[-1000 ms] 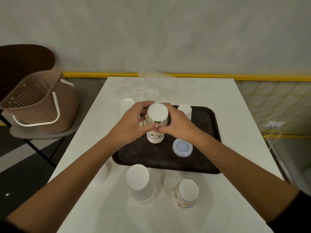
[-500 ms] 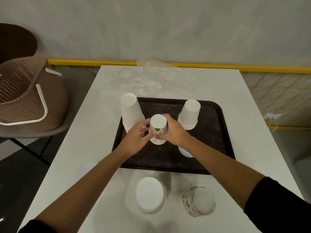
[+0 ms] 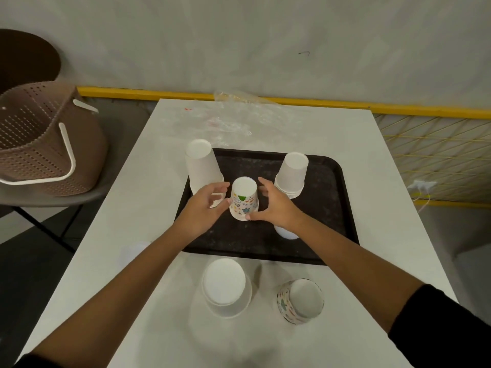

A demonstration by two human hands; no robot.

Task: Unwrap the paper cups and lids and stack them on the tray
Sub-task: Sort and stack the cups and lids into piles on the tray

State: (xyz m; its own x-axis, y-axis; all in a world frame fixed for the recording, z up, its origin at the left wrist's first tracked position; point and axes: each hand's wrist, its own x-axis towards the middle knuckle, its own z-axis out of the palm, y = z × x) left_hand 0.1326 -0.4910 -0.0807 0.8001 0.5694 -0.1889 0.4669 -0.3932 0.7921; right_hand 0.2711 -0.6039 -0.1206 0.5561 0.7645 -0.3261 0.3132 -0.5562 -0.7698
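A grey wall with a yellow strip backs the white table [image 3: 345, 155], and a black tray [image 3: 326, 208] lies across its middle. At the tray's far-left corner stands the tall white stack [image 3: 202, 168] of upturned cups, at its far right the short white stack [image 3: 291, 173], and at its centre the patterned stack [image 3: 244, 200]. Just off the tray's near edge wait a near white stack [image 3: 225, 286] and a near patterned stack [image 3: 300, 300]. A lid [image 3: 285, 233] lies on the tray, half hidden under the right wrist.

The left hand [image 3: 210, 205] and right hand [image 3: 273, 205] cup the patterned stack with fingers loosely spread. Only the thumbs seem to touch it, and neither hand grips anything.

A dragging thumb could tip that narrow stack. The left knuckles sit near the tall white stack and might knock it off the tray corner. The right wrist could sweep the lid.
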